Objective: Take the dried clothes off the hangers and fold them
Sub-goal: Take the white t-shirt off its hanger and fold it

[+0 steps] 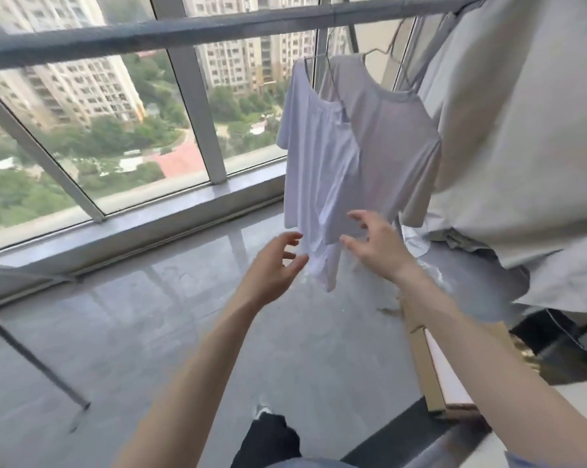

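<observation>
Head view: your left hand [275,265] and right hand [378,246] reach forward with fingers spread and loosely bent, gripping nothing. Both are at the hem of the white tee [314,163]; whether they touch it you cannot tell. It hangs by a hanger [330,68] from the rail [217,30], far right, overlapping a grey tee [396,130]. A big grey cloth [521,130] hangs nearer, at the right edge.

Wearing black trousers [271,440], cloth creasing at the knee. Showing a pale shoe [263,411], blurred, just past the trouser leg. Wearing a light blue top [305,463], carrying the same blue in a sleeve [521,461] high on the right arm. Leaving both forearms [190,366], left hand [271,265] and right hand [376,248] bare.
</observation>
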